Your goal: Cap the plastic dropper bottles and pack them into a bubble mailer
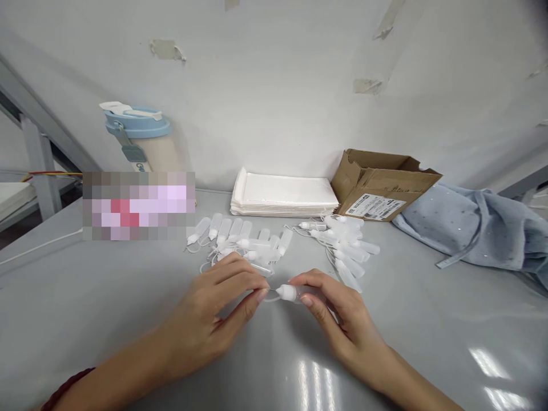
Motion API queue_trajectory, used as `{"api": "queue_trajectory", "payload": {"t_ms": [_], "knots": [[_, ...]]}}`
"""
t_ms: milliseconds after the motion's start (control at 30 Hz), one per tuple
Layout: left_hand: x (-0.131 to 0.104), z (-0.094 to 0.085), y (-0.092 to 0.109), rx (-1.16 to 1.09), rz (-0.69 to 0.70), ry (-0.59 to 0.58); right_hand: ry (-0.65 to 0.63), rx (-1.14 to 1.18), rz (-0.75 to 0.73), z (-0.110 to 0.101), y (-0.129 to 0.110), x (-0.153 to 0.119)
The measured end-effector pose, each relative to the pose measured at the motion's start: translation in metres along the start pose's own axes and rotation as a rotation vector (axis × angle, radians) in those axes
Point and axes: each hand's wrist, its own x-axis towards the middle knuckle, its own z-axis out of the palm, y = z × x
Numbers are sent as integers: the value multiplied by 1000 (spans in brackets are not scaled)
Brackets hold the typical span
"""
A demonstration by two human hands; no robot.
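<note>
My right hand [331,308] holds a small translucent squeeze bottle [287,293] on its side, thumb and fingers around the body. Its white cone-shaped nozzle points left. From the nozzle a thin needle tip runs to my left hand [226,297], whose thumb and forefinger are pinched together at its end. A thin white strap curves under the needle to those same fingertips; the small cap on it is mostly hidden between them. Just behind my left hand lies a loose group of similar bottles [222,231]. Another pile of bottles [349,251] lies beyond my right hand.
White padded envelopes [286,194] are stacked against the wall, beside an open cardboard box [385,185]. Blue-grey cloth [471,231] lies at the right. A blue-lidded tumbler [139,134] stands back left, behind a blurred-out pink object [149,202]. A white cable [40,246] crosses the left edge.
</note>
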Motion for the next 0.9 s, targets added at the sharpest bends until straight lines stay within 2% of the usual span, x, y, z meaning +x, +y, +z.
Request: {"api": "queue_trajectory", "payload": {"t_ms": [200,467,633,900], "knots": [[-2,4,1,8,40,22,2,-21,-24,2,1,-1],[-2,4,-1,40,54,-5,11,-11,-49,3,2,-1],[-4,4,-3,107,114,53,25,-27,-38,2,0,-1],[-3,8,0,45,77,80,4,-23,-45,6,1,-3]]}}
